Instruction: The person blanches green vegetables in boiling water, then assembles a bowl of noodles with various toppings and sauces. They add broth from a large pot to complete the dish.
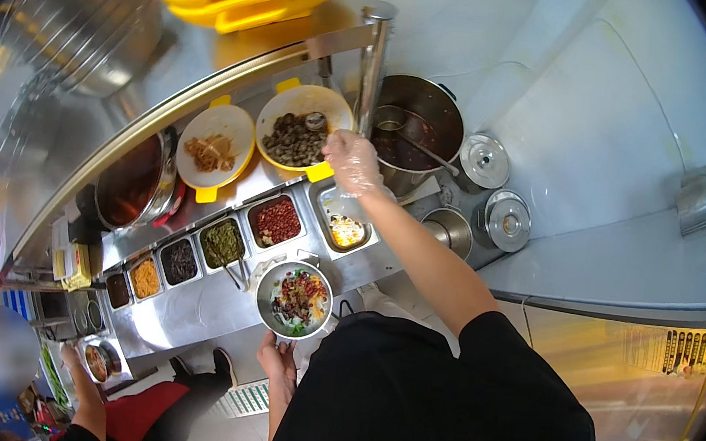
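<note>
My left hand (278,359) holds a round metal bowl (260,305) from below by its near rim. White strands, likely noodles, lie in it under red, brown, orange and green toppings (298,299). My right hand (354,162), in a clear plastic glove, reaches to the near right rim of a yellow-handled bowl (268,103). Dark brown chopped pieces (290,138) fill part of that bowl, with a metal spoon head (316,121) among them. The fingertips of the right hand are partly hidden, so whether they grip the spoon's handle cannot be told.
Steel topping pans (276,221) line the counter (205,315). Behind stand another yellow-handled bowl (220,117), a sauce pot (129,179) and a large pot (453,111) with a ladle (426,150). A curved guard rail (165,91) crosses above. A co-worker's hand (71,355) is at lower left.
</note>
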{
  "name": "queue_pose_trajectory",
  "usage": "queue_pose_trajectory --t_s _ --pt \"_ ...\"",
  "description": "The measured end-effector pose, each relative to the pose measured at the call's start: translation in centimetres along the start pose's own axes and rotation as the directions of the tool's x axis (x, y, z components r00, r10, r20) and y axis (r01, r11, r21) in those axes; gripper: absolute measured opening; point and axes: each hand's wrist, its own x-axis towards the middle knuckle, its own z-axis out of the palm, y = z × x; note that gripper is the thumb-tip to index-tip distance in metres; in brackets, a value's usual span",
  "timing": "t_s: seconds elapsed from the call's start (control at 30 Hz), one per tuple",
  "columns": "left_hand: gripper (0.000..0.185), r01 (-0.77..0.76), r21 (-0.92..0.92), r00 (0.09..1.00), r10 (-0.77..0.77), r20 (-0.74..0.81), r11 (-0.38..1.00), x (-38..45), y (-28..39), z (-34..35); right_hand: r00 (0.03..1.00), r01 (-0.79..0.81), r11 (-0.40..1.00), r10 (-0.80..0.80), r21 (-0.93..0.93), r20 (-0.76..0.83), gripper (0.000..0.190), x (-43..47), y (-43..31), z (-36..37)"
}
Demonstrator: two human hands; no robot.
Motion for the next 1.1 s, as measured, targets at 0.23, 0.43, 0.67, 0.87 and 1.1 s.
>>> queue_pose_trajectory --t_s 0.23,0.43,0.67,0.87,1.1 --pt "0.027 0.001 -0.011 1.000 -0.001 0.011 1.000 0.2 -2.4 1.9 0.996 0.016 0.991 -0.004 -0.136 0.088 0.056 -0.7 0.1 -3.2" --pt "0.028 -0.004 -0.084 0.999 0.008 0.049 0.996 0.8 -5.5 1.6 0.951 -0.188 0.977 0.156 0.101 0.269 0.060 -6.6 0.0 -12.0" --pt "0.021 0.030 -0.075 0.999 -0.031 -0.016 0.997 1.9 -6.3 2.3 0.897 -0.413 0.910 0.415 0.046 -0.153 0.032 -12.0 7.6 -24.7" --pt "0.015 0.047 -0.120 0.999 -0.046 0.005 0.992 2.9 -8.6 4.1 0.876 -0.447 0.893 0.449 0.054 -0.178 0.030 -15.9 11.1 -31.0" --pt "0.021 0.001 -0.176 0.998 -0.012 -0.061 0.984 1.1 -9.5 4.5 0.956 0.220 0.933 -0.148 -0.284 0.254 0.030 -12.5 -0.3 -17.3"
